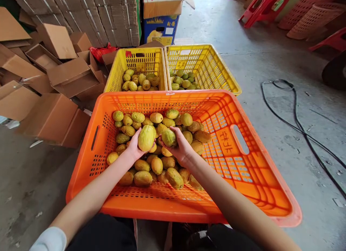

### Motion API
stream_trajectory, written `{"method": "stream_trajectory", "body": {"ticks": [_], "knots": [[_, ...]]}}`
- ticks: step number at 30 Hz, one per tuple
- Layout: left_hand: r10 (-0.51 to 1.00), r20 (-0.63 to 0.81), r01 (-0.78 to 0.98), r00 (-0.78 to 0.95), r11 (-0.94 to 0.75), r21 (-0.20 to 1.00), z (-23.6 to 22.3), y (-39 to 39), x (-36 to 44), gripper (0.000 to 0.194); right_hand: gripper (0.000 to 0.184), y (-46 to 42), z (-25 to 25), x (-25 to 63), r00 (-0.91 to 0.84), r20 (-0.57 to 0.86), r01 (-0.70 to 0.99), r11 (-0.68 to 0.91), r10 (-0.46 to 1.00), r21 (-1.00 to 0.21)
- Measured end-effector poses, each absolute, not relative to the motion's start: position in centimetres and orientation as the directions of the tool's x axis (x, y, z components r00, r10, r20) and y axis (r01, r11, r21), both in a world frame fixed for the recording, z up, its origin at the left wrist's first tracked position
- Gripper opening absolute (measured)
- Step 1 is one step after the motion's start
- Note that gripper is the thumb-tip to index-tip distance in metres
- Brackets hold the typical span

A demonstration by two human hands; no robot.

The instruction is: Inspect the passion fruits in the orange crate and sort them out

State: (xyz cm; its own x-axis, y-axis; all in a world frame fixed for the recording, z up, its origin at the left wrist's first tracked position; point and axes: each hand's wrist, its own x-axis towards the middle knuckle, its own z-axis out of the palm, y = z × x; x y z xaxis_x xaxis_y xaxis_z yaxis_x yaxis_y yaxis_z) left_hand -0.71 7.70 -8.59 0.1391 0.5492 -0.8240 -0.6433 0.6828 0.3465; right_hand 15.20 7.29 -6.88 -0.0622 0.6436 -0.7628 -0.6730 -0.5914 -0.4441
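Observation:
My left hand (135, 146) is closed round a yellow-green papaya (146, 138), held up over the orange basket (216, 212). Close beside it, my right hand (180, 144) grips a smaller, greener papaya (169, 138) with dark patches. The two fruits are a little apart. Beneath both hands lies a heap of yellow and greenish papayas (143, 178), some with brown marks, filling the left and middle of the basket. My hands and forearms hide part of the heap.
Behind the orange basket stand two yellow crates, the left crate (111, 76) with yellowish fruit and the right crate (224, 69) with greener fruit. Cardboard boxes (50, 116) lie jumbled at the left. A black cable (294, 114) runs along the floor at the right, below a red stool (261, 9).

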Motion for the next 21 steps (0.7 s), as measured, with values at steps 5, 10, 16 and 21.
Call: {"method": "stream_trajectory", "body": {"ticks": [5,10,16,21], "knots": [[0.548,-0.828,-0.663,0.121,0.665,0.344,-8.70,7.65,-0.46,0.037,0.025,7.30,-6.92,15.44,-0.072,-0.735,-0.727,-0.540,0.675,-0.424],[0.546,-0.826,-0.621,0.142,0.699,0.355,-8.73,7.66,-0.28,0.042,0.030,7.60,-6.79,15.67,-0.063,-0.716,-0.742,-0.512,0.695,-0.432],[0.546,-0.808,-0.623,0.222,0.717,0.314,-8.66,7.58,-0.72,0.047,0.032,7.86,-7.35,15.51,-0.083,-0.759,-0.766,-0.528,0.646,-0.366],[0.608,-0.759,-0.593,0.231,0.707,0.385,-8.51,7.39,-0.84,0.039,0.032,7.76,-7.57,15.95,-0.109,-0.774,-0.718,-0.587,0.624,-0.373]]}}
